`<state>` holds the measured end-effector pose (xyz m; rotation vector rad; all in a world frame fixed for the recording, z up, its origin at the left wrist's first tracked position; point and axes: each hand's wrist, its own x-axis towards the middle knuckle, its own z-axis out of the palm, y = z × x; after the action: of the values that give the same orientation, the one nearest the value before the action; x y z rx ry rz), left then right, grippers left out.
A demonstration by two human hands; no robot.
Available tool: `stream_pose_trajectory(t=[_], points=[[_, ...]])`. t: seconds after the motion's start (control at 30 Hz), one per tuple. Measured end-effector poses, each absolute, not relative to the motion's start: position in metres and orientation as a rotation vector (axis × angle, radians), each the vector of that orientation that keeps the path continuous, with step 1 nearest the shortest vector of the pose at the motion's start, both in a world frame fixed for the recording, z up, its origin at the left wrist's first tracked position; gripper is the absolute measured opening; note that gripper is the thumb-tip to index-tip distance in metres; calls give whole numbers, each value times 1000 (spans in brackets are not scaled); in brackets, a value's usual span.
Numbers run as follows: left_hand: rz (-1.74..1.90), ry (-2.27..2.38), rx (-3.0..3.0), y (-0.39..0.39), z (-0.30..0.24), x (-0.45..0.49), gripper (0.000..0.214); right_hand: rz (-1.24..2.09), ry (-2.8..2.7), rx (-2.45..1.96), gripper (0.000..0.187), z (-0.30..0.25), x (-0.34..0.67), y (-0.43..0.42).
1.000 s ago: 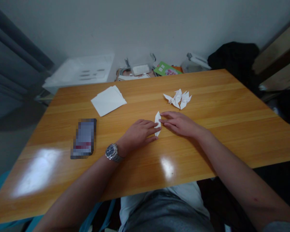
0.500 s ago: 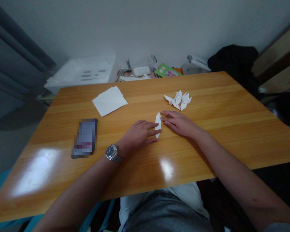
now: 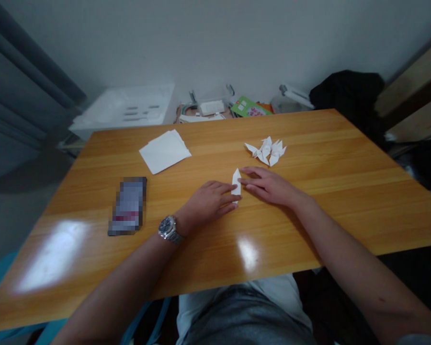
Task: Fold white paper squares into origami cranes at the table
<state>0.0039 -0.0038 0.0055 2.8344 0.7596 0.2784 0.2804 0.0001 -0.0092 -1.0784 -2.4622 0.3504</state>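
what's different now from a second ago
The left hand seems to have slid its middle finger slightly toward the near end of the folded paper; the camera view shifted a little too. Nothing was taken up or let go. Unmoved: the right hand at the paper's edge, sheets, folded figures and phone.

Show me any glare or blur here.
Head view: two white glare patches on the table; same view: coarse pixels mask the phone; same view: the folded paper pale with little detail; same view: clutter by the wall dim and soft.
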Motion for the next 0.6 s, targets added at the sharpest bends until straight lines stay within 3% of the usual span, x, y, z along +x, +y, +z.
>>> stream_pose_trajectory(t=[0.6], points=[[356,742,2829,-4,7,5,38,323,-2473,-1055,32,-9,278,-2]])
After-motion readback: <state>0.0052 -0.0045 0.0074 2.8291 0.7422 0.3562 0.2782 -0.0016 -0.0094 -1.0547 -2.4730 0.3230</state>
